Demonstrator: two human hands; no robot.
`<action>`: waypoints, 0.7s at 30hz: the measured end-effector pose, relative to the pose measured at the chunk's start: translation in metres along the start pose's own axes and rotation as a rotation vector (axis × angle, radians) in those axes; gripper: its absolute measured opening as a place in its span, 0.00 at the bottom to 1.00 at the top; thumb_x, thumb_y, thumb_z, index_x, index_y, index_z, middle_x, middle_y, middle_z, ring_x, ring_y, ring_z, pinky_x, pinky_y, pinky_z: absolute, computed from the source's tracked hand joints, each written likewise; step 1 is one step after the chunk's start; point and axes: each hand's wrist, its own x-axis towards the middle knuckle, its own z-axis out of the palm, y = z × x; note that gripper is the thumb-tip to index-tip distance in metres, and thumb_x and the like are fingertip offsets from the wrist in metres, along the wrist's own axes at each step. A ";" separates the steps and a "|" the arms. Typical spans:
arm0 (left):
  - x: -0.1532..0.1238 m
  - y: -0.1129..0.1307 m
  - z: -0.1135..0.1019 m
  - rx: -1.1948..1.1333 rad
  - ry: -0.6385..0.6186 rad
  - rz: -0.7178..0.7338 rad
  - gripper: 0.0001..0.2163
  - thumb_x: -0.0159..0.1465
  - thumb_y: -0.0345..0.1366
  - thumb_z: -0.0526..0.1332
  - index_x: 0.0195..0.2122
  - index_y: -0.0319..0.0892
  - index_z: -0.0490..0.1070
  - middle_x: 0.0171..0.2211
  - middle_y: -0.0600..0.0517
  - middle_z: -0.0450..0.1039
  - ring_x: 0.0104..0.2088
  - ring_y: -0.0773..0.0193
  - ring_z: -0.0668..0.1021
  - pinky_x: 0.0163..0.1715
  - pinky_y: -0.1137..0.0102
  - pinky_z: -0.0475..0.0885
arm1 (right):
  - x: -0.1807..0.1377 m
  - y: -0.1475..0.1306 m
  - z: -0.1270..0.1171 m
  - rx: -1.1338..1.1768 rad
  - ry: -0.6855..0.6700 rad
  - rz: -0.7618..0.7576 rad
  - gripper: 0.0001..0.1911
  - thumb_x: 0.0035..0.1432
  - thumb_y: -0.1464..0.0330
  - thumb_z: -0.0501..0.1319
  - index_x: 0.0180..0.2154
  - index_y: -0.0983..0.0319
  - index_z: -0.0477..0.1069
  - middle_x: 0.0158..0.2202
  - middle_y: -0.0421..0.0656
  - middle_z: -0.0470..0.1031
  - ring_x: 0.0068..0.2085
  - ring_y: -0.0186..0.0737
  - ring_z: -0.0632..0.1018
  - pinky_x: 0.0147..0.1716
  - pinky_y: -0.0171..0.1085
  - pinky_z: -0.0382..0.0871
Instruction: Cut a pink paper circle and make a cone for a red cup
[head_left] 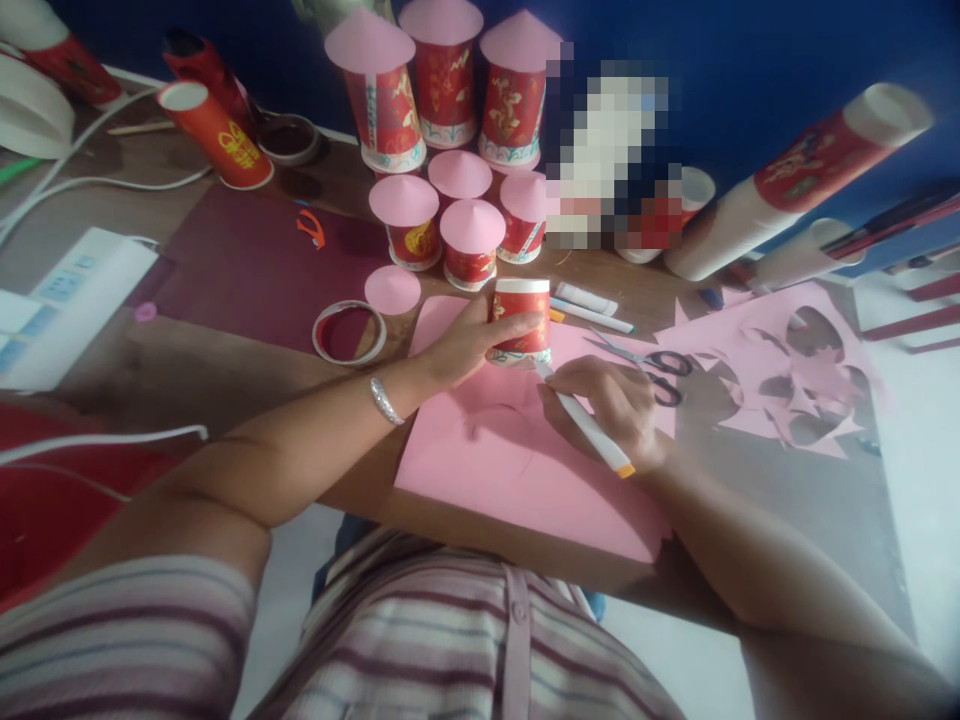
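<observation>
My left hand [471, 345] is closed around a short red cardboard tube [522, 306] with white bands at both ends and green-blue marks along its lower band. In my right hand [611, 405] is a white marker [596, 437] with an orange end, held like a pen. Its tip is at the tube's lower white band; whether it touches I cannot tell. Below both hands lies a sheet of pink paper [480, 450] with faint curved lines. Scissors [660, 370] with dark handles lie just beyond my right hand.
Several red tubes with pink cone tops [405, 205] stand at the back. A pink disc [392, 290] and a tape roll [318, 340] lie to the left. Cut pink scraps [750, 380] and a long tilted tube [814, 170] are to the right. A white power strip [97, 290] sits far left.
</observation>
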 end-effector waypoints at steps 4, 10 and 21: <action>0.000 0.000 0.000 0.006 0.004 0.005 0.16 0.62 0.44 0.74 0.43 0.42 0.73 0.39 0.51 0.79 0.40 0.64 0.81 0.41 0.69 0.75 | -0.001 -0.001 0.001 -0.009 -0.005 0.006 0.08 0.64 0.77 0.65 0.39 0.59 0.70 0.28 0.38 0.77 0.26 0.34 0.78 0.24 0.32 0.71; 0.000 0.000 0.000 0.018 0.004 -0.014 0.16 0.61 0.45 0.74 0.42 0.42 0.73 0.39 0.51 0.79 0.39 0.64 0.81 0.40 0.69 0.75 | -0.002 0.000 0.001 -0.006 -0.016 0.009 0.08 0.63 0.76 0.65 0.39 0.59 0.70 0.28 0.39 0.77 0.26 0.34 0.78 0.24 0.32 0.71; -0.001 0.003 0.001 -0.023 -0.016 -0.010 0.17 0.61 0.44 0.75 0.42 0.42 0.72 0.37 0.52 0.77 0.36 0.66 0.79 0.39 0.70 0.74 | 0.000 0.000 -0.001 -0.016 -0.024 0.015 0.09 0.65 0.77 0.65 0.39 0.59 0.68 0.28 0.39 0.76 0.26 0.34 0.78 0.23 0.33 0.71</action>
